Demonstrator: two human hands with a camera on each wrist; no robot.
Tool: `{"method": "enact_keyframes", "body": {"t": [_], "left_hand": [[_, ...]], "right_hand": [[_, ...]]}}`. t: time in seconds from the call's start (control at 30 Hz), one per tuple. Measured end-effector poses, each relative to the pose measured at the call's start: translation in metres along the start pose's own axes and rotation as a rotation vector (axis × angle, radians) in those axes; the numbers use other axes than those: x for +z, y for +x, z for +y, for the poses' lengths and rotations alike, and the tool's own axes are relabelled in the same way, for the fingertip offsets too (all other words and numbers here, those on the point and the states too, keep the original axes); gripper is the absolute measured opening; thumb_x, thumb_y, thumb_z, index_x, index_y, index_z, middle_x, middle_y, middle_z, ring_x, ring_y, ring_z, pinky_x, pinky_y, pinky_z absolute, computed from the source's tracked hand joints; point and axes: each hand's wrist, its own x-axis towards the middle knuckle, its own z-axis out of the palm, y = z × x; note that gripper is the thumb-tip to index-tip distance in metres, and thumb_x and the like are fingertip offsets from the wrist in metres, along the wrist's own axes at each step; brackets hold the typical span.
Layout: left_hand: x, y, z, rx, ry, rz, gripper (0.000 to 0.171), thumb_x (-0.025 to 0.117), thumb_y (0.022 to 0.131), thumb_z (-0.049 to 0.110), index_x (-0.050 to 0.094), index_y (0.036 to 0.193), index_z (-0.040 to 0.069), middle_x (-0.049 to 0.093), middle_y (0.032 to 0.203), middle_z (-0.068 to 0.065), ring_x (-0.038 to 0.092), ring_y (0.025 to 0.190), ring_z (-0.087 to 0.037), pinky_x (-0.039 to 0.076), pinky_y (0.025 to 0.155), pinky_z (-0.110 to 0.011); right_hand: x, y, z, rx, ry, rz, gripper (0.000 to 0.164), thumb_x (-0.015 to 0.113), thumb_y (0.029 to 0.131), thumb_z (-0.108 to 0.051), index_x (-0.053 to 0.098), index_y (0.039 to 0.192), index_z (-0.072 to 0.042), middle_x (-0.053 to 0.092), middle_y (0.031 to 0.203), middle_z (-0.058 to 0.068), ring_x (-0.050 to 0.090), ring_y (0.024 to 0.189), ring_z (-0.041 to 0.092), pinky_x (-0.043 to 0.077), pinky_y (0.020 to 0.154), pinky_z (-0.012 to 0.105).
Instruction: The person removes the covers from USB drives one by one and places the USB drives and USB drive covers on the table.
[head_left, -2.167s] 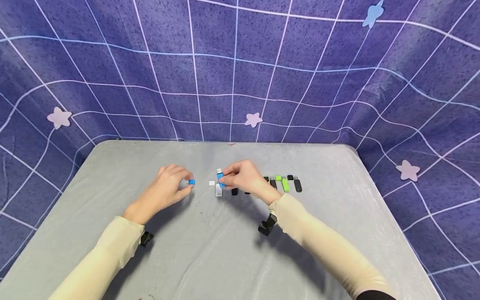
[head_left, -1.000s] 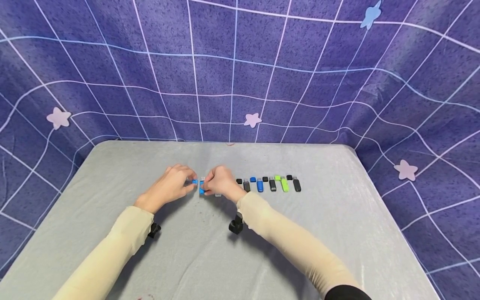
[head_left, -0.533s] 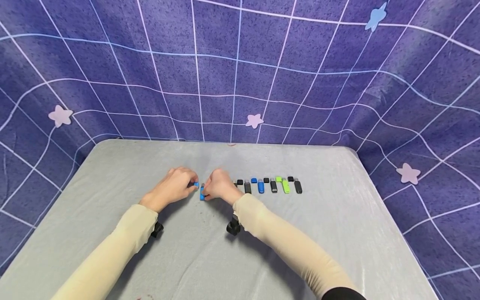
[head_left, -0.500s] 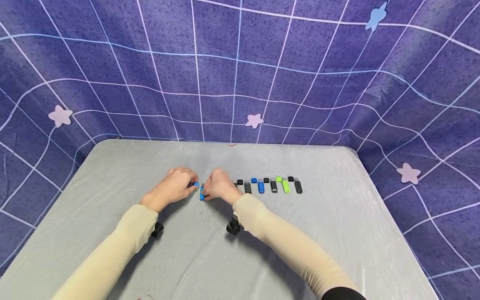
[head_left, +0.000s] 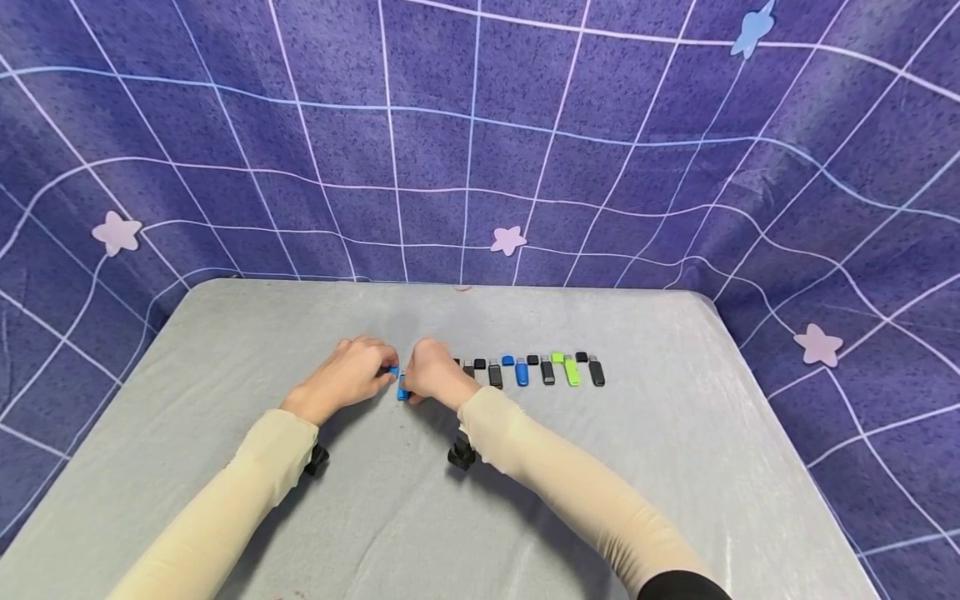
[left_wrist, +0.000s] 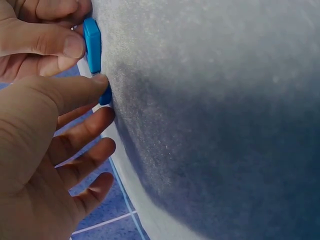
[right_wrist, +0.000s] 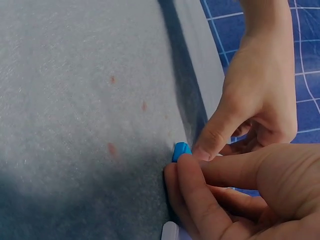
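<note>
My left hand (head_left: pixel 351 371) pinches a small blue cap (left_wrist: pixel 104 97) between thumb and index finger, low over the table; its other fingers are spread loosely in the left wrist view. Beside it, my right hand (head_left: pixel 435 369) pinches a blue USB stick (head_left: pixel 402 390), which stands on edge at the cloth in the left wrist view (left_wrist: pixel 92 45). Cap and stick lie end to end, close together. In the right wrist view, fingers cover most of the blue stick (right_wrist: pixel 181 150). A white USB stick (right_wrist: pixel 170 231) lies near the right fingers, mostly hidden from the head view.
A row of uncapped USB sticks runs rightward: black ones, a blue one (head_left: pixel 522 372), a green one (head_left: pixel 572 372) and a black one (head_left: pixel 596 372) at the end. Their caps lie beside them. Grey cloth covers the table (head_left: pixel 480 517); purple curtains stand behind it.
My right hand has carried the blue USB stick left and down to the table, beside the left hand. The left hand has shifted slightly right with the cap. Over the last half second both barely move.
</note>
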Motion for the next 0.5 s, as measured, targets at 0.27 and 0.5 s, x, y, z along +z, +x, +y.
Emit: {"method": "enact_keyframes", "body": {"t": [0.27,0.5], "left_hand": [[0.0019,-0.0015,0.0019,-0.001,0.003,-0.006,0.007,0.077,0.092,0.015,0.074,0.097,0.013,0.073,0.095,-0.003,0.065,0.091,-0.028,0.050,0.078,-0.050],[0.0007,-0.0028,0.0036,-0.016,0.030,0.008,0.005,0.078,0.091,0.016,0.073,0.090,0.014,0.068,0.087,-0.002,0.063,0.082,-0.025,0.048,0.068,-0.043]], "right_hand": [[0.0017,0.0013,0.0007,0.005,0.022,-0.004,0.039,0.068,0.097,-0.007,0.065,0.058,-0.007,0.071,0.058,0.006,0.073,0.057,0.016,0.056,0.055,0.025],[0.0004,0.0002,-0.0009,-0.003,0.038,-0.018,0.034,0.063,0.100,-0.008,0.067,0.066,-0.007,0.072,0.064,0.007,0.074,0.061,0.017,0.055,0.056,0.025]]}}
